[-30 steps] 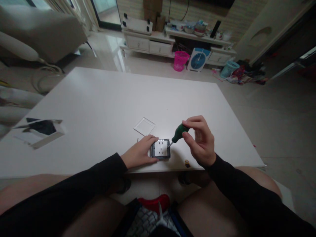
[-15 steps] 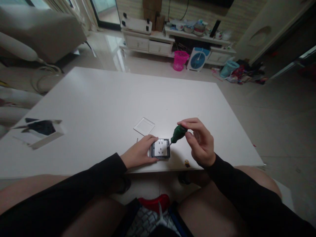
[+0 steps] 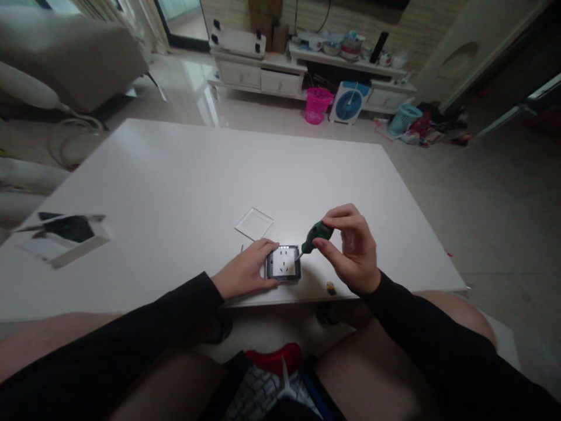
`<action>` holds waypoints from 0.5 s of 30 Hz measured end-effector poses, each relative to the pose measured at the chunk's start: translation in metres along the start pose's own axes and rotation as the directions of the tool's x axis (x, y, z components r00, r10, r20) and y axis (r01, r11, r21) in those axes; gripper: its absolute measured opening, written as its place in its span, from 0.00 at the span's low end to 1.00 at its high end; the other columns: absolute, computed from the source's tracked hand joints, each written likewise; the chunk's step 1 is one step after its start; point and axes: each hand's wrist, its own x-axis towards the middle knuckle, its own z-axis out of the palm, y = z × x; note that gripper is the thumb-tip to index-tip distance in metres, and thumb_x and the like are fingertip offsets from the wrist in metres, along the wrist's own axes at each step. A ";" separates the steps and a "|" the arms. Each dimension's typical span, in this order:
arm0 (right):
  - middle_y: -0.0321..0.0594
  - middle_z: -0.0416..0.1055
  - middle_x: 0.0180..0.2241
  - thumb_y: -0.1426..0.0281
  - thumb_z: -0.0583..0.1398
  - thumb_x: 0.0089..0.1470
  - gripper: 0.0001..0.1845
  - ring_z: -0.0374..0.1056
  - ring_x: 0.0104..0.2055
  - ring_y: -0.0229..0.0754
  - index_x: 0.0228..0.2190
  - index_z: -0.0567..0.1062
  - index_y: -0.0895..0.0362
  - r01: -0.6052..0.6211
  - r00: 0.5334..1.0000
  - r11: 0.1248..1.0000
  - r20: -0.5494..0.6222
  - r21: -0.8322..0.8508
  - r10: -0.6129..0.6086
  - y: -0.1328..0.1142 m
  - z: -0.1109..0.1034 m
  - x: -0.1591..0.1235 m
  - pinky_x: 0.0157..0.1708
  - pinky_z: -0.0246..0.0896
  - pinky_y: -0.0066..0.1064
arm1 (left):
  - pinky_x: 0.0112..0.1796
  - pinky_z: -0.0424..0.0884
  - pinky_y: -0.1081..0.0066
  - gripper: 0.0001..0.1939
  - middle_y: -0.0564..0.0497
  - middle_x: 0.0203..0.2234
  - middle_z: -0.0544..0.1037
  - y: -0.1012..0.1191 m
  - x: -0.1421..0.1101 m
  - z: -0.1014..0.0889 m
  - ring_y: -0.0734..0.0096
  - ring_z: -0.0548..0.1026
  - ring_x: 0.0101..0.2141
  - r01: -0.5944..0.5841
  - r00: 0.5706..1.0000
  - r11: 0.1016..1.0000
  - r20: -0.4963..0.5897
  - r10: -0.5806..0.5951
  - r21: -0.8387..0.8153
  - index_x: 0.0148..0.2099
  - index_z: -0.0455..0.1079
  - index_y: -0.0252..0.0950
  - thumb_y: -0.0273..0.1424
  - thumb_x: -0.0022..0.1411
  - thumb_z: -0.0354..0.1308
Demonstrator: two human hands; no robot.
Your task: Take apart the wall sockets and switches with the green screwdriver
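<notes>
A wall socket (image 3: 284, 264) with a white face and dark frame lies near the table's front edge. My left hand (image 3: 250, 268) grips its left side, thumb at the near edge and fingers at the far edge. Between the thumb and fingers of my right hand (image 3: 353, 248) is a green-handled screwdriver (image 3: 316, 235). It tilts down to the left, its tip at the right side of the socket's frame; whether it sits in a screw is too small to tell. Beyond my left hand rests a clear square cover frame (image 3: 254, 224). A small yellow and dark item (image 3: 331, 287) lies right of the socket.
On the white table (image 3: 245, 164), an open white box (image 3: 83, 242) with dark contents stands at the left. Past the table are a pink basket (image 3: 318, 105), a blue and white fan (image 3: 349, 102) and a low white cabinet (image 3: 283, 83).
My right thumb has shifted left and lower along the screwdriver handle, and the fingers hold its end. The tip stays at the socket's right side. The whole view has shifted slightly.
</notes>
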 end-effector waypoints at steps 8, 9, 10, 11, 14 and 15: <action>0.44 0.75 0.52 0.75 0.57 0.67 0.18 0.75 0.50 0.48 0.55 0.73 0.47 -0.057 0.996 0.988 0.071 0.145 0.047 -0.005 0.000 -0.001 0.43 0.76 0.47 | 0.58 0.71 0.47 0.37 0.41 0.56 0.72 -0.002 0.000 0.000 0.47 0.72 0.57 -0.009 1.000 1.000 0.003 0.009 0.005 0.64 0.65 0.41 0.39 0.55 0.73; 0.44 0.76 0.50 0.75 0.58 0.67 0.18 0.75 0.49 0.47 0.54 0.74 0.47 -0.042 0.997 0.991 0.066 0.126 0.034 -0.005 0.000 0.000 0.42 0.76 0.46 | 0.58 0.71 0.47 0.37 0.41 0.56 0.72 -0.001 0.000 0.000 0.47 0.72 0.56 -0.008 1.000 1.000 0.001 0.008 0.004 0.63 0.65 0.41 0.39 0.55 0.73; 0.43 0.76 0.49 0.74 0.59 0.66 0.18 0.75 0.48 0.47 0.54 0.74 0.47 -0.024 0.998 0.995 0.058 0.101 0.018 -0.005 0.000 0.000 0.40 0.75 0.44 | 0.58 0.71 0.47 0.37 0.41 0.56 0.72 -0.001 0.000 0.000 0.47 0.72 0.56 -0.006 1.000 1.000 0.000 0.006 0.004 0.63 0.65 0.41 0.39 0.55 0.73; 0.43 0.75 0.47 0.74 0.61 0.65 0.18 0.74 0.47 0.46 0.53 0.74 0.46 -0.006 0.999 0.997 0.050 0.074 0.002 -0.004 0.000 0.001 0.39 0.75 0.42 | 0.58 0.71 0.47 0.37 0.41 0.56 0.72 -0.001 0.000 0.000 0.47 0.72 0.56 -0.004 1.000 1.000 0.001 0.004 0.005 0.63 0.65 0.42 0.39 0.55 0.73; 0.41 0.74 0.45 0.75 0.63 0.62 0.20 0.72 0.45 0.45 0.54 0.75 0.46 0.037 0.999 0.999 0.036 0.018 -0.038 -0.001 -0.001 0.001 0.36 0.72 0.39 | 0.58 0.71 0.46 0.37 0.42 0.56 0.71 -0.001 0.000 0.000 0.47 0.72 0.56 0.001 1.000 1.000 0.002 -0.001 0.008 0.64 0.65 0.43 0.39 0.54 0.74; 0.42 0.74 0.46 0.76 0.62 0.63 0.21 0.73 0.46 0.45 0.55 0.75 0.46 0.038 0.999 0.999 0.036 0.020 -0.039 -0.001 -0.001 0.000 0.38 0.72 0.40 | 0.59 0.71 0.47 0.38 0.42 0.56 0.71 -0.001 0.000 0.000 0.47 0.72 0.56 0.000 1.000 1.000 0.002 0.000 0.007 0.64 0.65 0.42 0.39 0.54 0.74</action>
